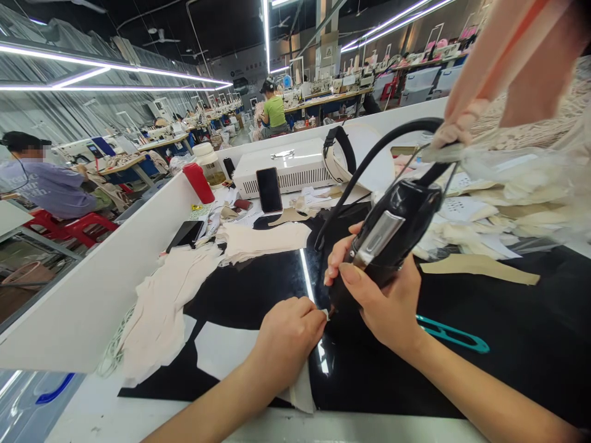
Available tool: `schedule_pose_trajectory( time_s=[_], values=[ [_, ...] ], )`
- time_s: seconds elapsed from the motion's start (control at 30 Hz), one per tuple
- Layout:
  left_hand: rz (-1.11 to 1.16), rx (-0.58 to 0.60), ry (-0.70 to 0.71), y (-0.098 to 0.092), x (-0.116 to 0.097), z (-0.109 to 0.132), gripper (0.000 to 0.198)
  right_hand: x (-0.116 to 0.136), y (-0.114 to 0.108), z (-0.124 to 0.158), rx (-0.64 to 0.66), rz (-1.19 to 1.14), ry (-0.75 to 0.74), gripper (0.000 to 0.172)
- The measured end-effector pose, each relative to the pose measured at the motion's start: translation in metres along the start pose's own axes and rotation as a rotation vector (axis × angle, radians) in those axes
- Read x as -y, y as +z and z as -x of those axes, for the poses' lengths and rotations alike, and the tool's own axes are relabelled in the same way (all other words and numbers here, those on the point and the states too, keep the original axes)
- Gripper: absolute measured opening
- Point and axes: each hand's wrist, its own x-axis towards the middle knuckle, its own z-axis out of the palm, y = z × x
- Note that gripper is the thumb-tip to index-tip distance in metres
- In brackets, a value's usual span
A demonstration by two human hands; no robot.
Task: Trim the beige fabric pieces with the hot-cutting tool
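Note:
A black corded power tool (392, 209) with a silver plate on its side is gripped in my right hand (388, 301). It leans, its lower end down by the black mat. The exact kind of tool cannot be made out. My left hand (290, 338) is closed in a pinch on a pale fabric piece (302, 387), whose small corner shows at the fingertips, close to the tool's lower end. Most of that piece is hidden under the hand and forearm. Left of this hand lies a white pattern piece (226, 351). A teal slotted tool (455, 334) rests beside my right forearm.
Pale fabric stacks (161, 307) lie at left on the black mat (498, 314). Behind stand a phone (269, 189), a white vented box (286, 166) and a red container (198, 183). A pink cloth tie (466, 111) hangs above the tool. Bagged pieces (498, 209) are heaped at right.

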Motion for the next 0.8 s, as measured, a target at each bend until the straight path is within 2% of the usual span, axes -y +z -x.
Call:
schedule_pose_trajectory(
  time_s=[0.2,0.5,0.63,0.8],
  values=[
    [0.013,0.007,-0.012,-0.001,0.001,0.0,0.021,0.0,-0.002,0.0,0.025,0.074,0.024,0.041],
    [0.025,0.068,0.027,-0.027,0.006,0.018,0.019,0.001,-0.009,0.007,0.008,0.005,0.004,0.045],
    [-0.02,0.056,0.05,-0.026,0.005,0.029,0.022,0.007,-0.016,0.009,0.026,-0.018,0.009,0.05],
    [-0.086,0.112,0.066,-0.027,0.002,0.029,0.027,0.011,-0.021,0.006,0.054,-0.001,0.013,0.048]
  ],
)
